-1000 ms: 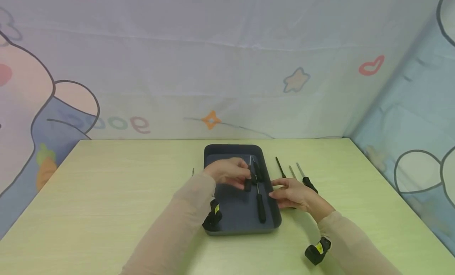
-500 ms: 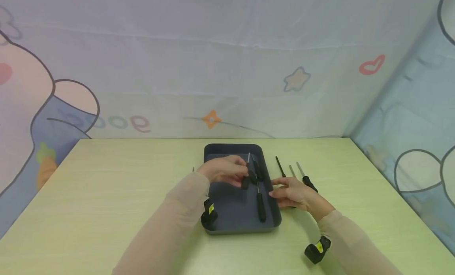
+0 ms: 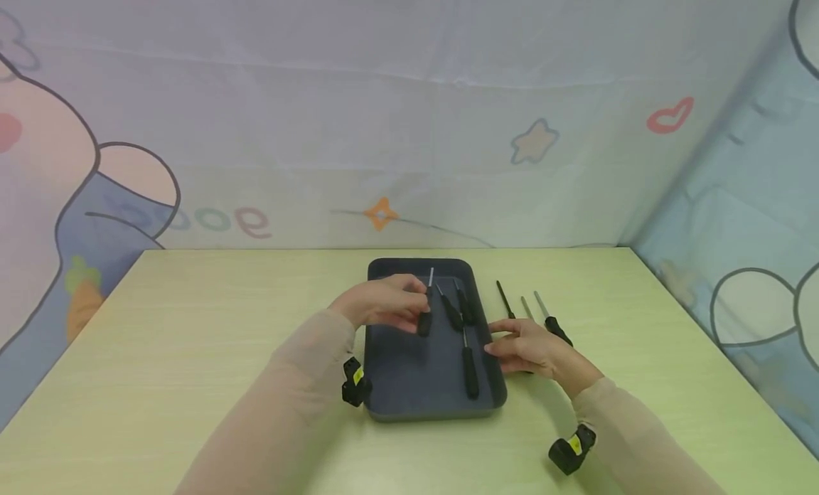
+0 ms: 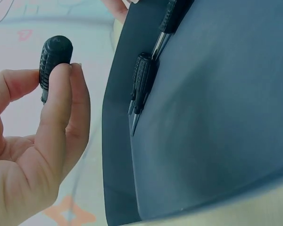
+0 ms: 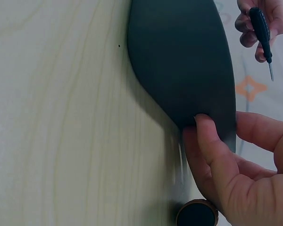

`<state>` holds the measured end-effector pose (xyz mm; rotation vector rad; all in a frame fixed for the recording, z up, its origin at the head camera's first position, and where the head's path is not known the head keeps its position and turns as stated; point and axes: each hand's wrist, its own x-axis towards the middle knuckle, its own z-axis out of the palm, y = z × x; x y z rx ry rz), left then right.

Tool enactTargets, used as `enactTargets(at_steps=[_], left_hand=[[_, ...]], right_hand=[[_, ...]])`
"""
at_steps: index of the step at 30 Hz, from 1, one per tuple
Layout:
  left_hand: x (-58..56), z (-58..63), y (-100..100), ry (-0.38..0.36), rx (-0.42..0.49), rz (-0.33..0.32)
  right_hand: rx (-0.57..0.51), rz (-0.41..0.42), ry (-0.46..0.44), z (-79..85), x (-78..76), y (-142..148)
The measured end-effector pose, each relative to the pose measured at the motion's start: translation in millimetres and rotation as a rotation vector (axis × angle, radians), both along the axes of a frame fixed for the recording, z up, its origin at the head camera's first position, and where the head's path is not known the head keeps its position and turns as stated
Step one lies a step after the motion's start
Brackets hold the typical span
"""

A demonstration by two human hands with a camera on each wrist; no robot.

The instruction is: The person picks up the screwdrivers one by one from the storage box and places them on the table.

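Observation:
My left hand (image 3: 389, 303) pinches the black handle of a screwdriver (image 4: 56, 54) between thumb and fingers. The screwdriver hangs over the left part of the dark grey tray (image 3: 416, 388), its silver shaft pointing away. At the tray's right wall, my right hand (image 3: 527, 349) grips the rim, a fingertip pressed to the outer side in the right wrist view. Inside the tray on the right lie a screwdriver (image 3: 470, 374) near the front and two shorter ones further back, a left one (image 3: 451, 313) and a right one (image 3: 465, 311).
Right of the tray on the pale wooden table (image 3: 224, 324), a black-shafted screwdriver (image 3: 504, 298) and a silver-shafted one (image 3: 555, 327) lie beside a thin shaft (image 3: 527, 308). The right hand partly covers them. A printed cloth (image 3: 409, 139) hangs behind the table.
My left hand has moved left with the screwdriver, away from the ones lying in the tray. The right hand has stayed at the tray's edge.

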<state>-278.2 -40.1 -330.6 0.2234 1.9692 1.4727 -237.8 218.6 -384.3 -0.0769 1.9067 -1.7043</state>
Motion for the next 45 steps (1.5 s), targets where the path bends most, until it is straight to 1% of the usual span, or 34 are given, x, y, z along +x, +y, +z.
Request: enactTargets(at_steps=[5, 12, 23, 30, 38, 45], left_hand=[[2.1, 2.6, -7, 0.012, 0.004, -0.003], [1.6, 4.2, -17, 0.01, 0.004, 0.01], [-0.8, -0.2, -36, 0.01, 0.002, 0.022], [-1.1, -2.2, -52, 0.021, -0.019, 0.034], [-1.1, -8.7, -75, -0.012, 0.028, 0.078], [-0.7, -13.6, -94, -0.02, 0.029, 0.126]], right_hand=[[0.002, -0.003, -0.005, -0.3, -0.3, 0], [0.018, -0.006, 0.002, -0.6, -0.6, 0], [0.028, -0.002, 0.004, 0.2, 0.0, -1], [0.037, 0.0, 0.009, 1.8, 0.3, -2], [0.027, 0.001, 0.007, 1.1, 0.2, -1], [0.024, -0.002, 0.003, 0.4, -0.1, -1]])
